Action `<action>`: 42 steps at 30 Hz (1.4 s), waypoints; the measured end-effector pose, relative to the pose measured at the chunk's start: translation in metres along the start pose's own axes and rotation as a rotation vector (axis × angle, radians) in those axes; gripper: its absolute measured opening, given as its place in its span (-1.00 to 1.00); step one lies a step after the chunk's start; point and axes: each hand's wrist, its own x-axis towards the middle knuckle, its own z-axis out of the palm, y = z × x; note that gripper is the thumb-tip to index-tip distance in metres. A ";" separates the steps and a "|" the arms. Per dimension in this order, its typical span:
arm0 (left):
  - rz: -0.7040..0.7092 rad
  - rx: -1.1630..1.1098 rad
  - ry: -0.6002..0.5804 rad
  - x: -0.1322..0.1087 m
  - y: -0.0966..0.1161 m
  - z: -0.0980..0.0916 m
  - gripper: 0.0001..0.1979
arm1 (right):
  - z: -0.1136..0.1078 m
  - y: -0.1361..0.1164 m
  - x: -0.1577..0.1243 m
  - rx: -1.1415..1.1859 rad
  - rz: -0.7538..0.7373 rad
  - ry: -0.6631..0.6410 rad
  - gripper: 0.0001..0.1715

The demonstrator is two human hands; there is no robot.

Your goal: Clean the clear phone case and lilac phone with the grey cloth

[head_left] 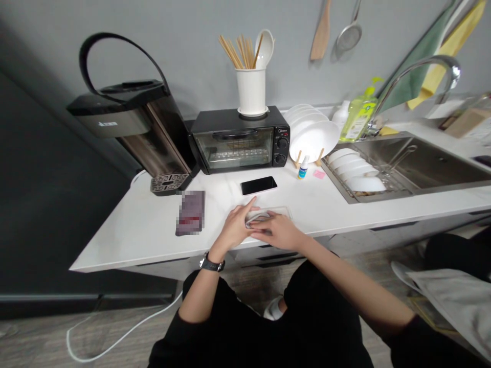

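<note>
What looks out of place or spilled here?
A white cable trails loose in a curve over the floor, below the left end of the counter: a possible trip hazard. The pixelated item on the counter can't be judged. No spill shows.

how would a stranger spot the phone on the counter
On the white counter, find the black toaster oven with a white pot of wooden sticks on top. Just in front of it, beyond the left hand and right hand, a phone lies flat. It is a thin black rectangle, unlike the little upright bottle and flat pink piece to its right.
</note>
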 end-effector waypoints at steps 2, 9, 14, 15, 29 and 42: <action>0.012 -0.006 0.000 -0.001 -0.001 -0.001 -0.02 | 0.006 0.000 0.014 -0.027 -0.033 -0.019 -0.61; -0.009 0.016 -0.002 -0.001 0.002 -0.001 0.12 | -0.030 0.037 -0.040 -0.113 0.080 0.010 -0.50; -0.006 0.020 -0.011 0.002 0.004 -0.001 0.12 | -0.029 0.026 -0.040 0.070 0.028 -0.060 -0.63; -0.003 0.021 -0.007 0.002 0.004 -0.001 0.10 | -0.020 0.019 -0.030 0.091 -0.004 -0.068 -0.61; -0.007 0.049 -0.012 0.002 0.005 -0.001 0.05 | -0.039 0.041 -0.055 0.007 0.052 -0.039 -0.63; -0.007 0.078 0.008 0.000 0.000 0.001 0.06 | -0.033 0.052 -0.034 -0.074 -0.020 -0.056 -0.48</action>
